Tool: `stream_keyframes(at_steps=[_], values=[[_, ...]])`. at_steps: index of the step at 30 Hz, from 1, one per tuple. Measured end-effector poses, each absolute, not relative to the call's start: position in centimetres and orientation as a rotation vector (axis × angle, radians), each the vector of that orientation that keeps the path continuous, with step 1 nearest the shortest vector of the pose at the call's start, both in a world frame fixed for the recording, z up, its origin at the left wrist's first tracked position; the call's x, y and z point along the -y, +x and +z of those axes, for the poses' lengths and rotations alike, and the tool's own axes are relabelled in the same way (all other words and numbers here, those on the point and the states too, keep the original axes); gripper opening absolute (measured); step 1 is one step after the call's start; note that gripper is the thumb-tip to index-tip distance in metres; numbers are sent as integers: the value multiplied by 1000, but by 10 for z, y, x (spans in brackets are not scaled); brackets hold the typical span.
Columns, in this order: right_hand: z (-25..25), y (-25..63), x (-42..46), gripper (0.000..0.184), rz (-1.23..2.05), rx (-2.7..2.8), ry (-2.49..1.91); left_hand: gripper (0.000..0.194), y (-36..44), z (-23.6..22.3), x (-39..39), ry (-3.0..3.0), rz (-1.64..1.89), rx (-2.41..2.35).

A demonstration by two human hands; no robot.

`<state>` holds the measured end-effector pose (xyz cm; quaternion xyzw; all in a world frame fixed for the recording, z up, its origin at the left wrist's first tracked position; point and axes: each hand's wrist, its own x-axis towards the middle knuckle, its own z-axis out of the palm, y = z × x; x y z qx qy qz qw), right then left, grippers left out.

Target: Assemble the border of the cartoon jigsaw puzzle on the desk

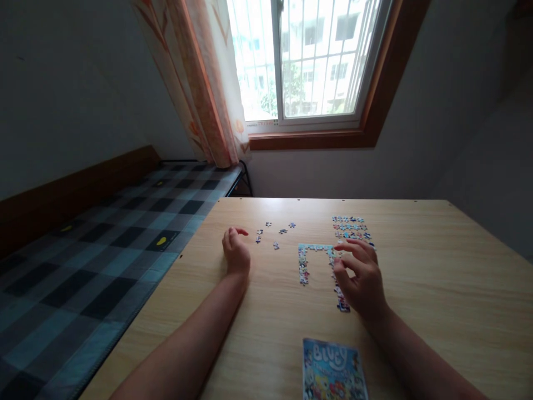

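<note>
My right hand (361,278) is over the right side of a partly joined jigsaw puzzle border (303,266), thumb and forefinger closed in a pinch at its upper right corner. Whatever lies between those fingertips is hidden. The border has a top strip and two sides; the right side is partly covered by my hand. My left hand (236,251) rests on its edge at the left, fingers loosely bent and nothing visible in them. Just right of it lie several loose puzzle pieces (283,231), spread apart.
Rows of puzzle pieces (348,227) lie beyond my right hand on the wooden table (449,289). A blue picture sheet or box marked "Bluey" (333,369) is at the near edge. Left of the table stands a bed with a checked cover (104,244); a curtained window (318,61) is behind.
</note>
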<state>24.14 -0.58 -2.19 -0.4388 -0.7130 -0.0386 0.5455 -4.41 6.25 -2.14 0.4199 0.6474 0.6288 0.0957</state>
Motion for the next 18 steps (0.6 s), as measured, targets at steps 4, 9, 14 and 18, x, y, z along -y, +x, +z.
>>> stream_keyframes(at_steps=[4,9,14,18], values=[[-21,242,6,17,-95,1691,-1026,56,-44,-22,-62,1295,1773,-1894],[-22,244,7,17,-72,1698,-1046,51,-40,-20,-59,1253,1706,-1840],[-22,245,8,16,-37,1699,-1042,46,-37,-16,-55,1123,1732,-1757],[-22,245,8,15,-31,1695,-1046,39,-37,-11,-54,1115,1729,-1701]])
